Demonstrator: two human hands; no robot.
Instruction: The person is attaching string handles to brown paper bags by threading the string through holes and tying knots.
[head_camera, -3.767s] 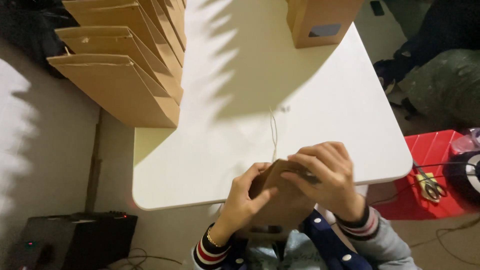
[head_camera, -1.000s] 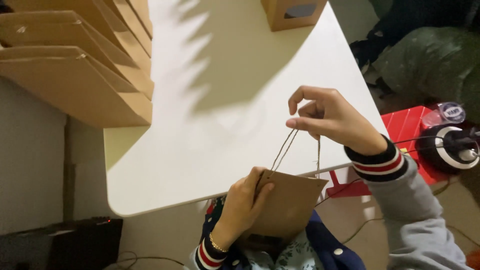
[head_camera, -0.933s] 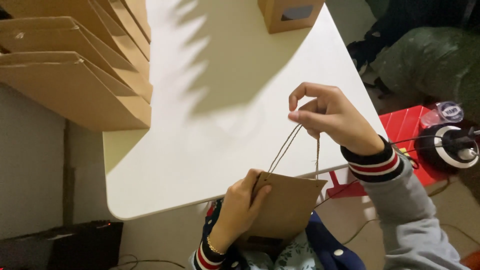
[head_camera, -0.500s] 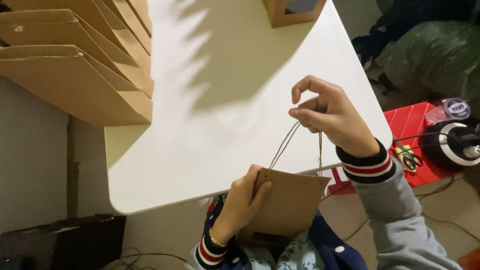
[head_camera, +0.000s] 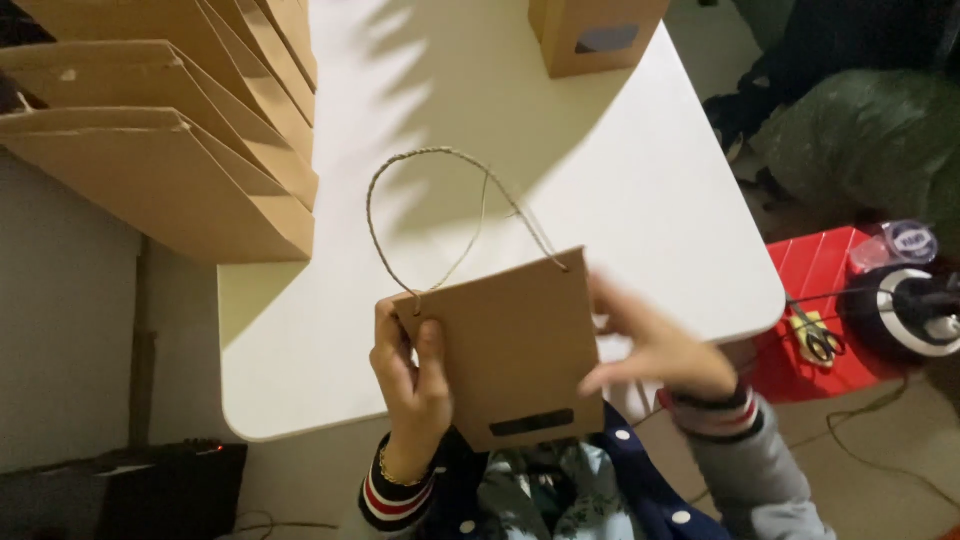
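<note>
Half a second earlier our right hand is raised above the table, pinching the twine handle taut; now it has come down beside the flat brown paper bag and the thin twisted twine handle lies slack in a wide loop on the white rectangular table. The bag, tilted and lower before, now stands more upright and faces us squarely.

Our left hand grasps the bag's left edge, thumb on the front and fingers wrapped behind, just below the hole where the twine enters. Our right hand is blurred at the bag's right edge; its fingers are spread and touch or nearly touch the paper, and we cannot tell whether they grip it.

The bag is held over the near table edge, in front of our chest. It is plain kraft brown, folded flat, with a small dark rectangular mark near its lower edge. The twine runs from both upper corners.

A row of folded brown paper bags stands at the table's left, and a brown cardboard box with a window at the far side.
</note>
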